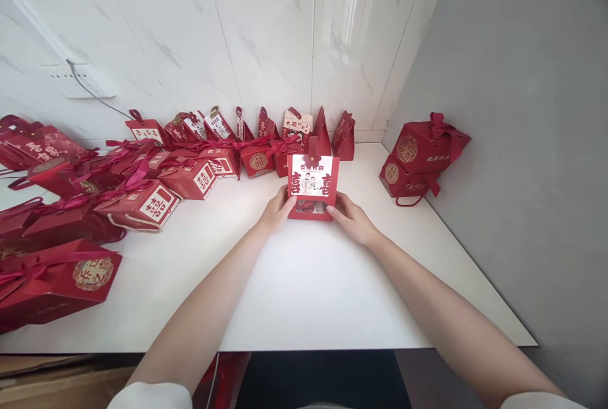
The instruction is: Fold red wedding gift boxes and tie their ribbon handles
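A small red gift box (313, 186) with a white printed panel on its front stands upright on the white table (304, 295), towards the back of the surface and roughly in the middle of the view. It sits between the two hands. The left hand (277, 211) presses its fingers against the box's lower left edge, and the right hand (351, 218) grips the lower right edge, so both hands are closed on the box from opposite sides, low down near its base. Just behind the box a row of similar red boxes with ribbons (223, 156) runs along the tiled wall (266, 35) and spreads out to the left. Two stacked red boxes (418, 159) stand well apart on the right, against the grey wall (522, 143).
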